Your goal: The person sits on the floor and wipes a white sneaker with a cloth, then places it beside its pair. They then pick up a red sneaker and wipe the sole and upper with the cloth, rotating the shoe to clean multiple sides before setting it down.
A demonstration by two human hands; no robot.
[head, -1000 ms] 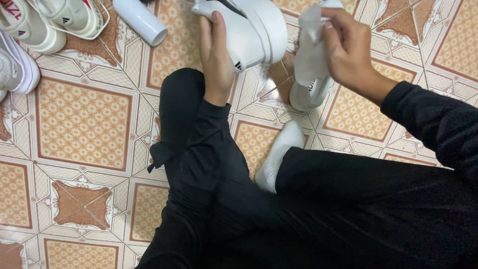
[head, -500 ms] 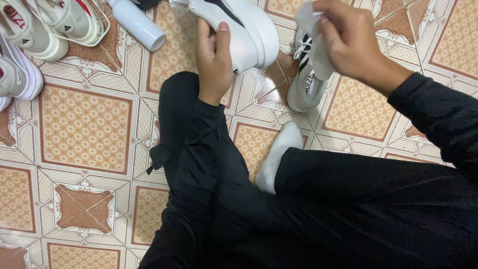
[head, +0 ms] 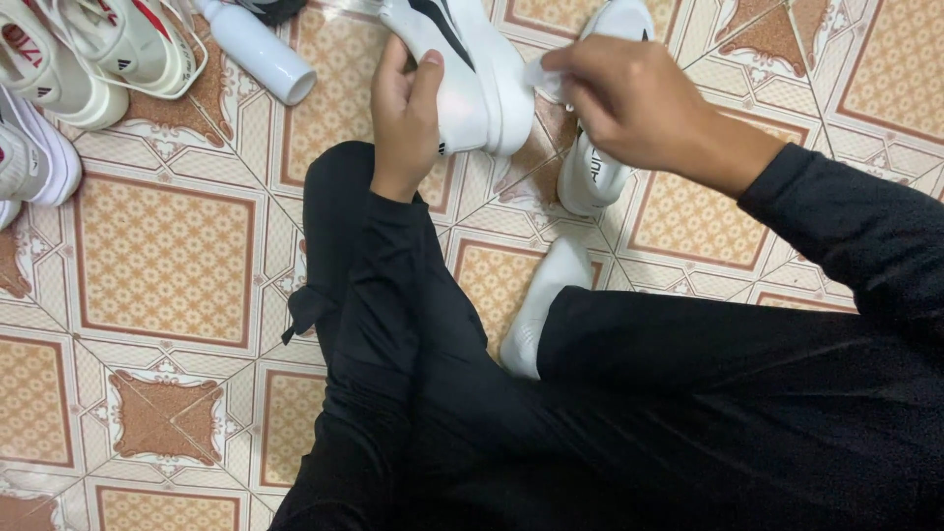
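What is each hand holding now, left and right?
Left hand: closed on the white sneaker, gripping its side.
Right hand: closed on a white cloth, pressed against the sneaker.

Floor: patterned ceramic tiles (head: 162, 261), orange-brown squares with cream borders and darker brown diamonds at the corners.
Top left: 3 white sneakers (head: 93, 54) lie on the tiles, partly cut off by the frame.
Top centre: 1 white cylindrical plastic bottle (head: 258, 49) lies on its side.
Upper right: 1 white sneaker with dark lettering (head: 593, 177) rests on the tiles.
Centre: 1 white-socked foot (head: 543, 305) rests on the tiles.
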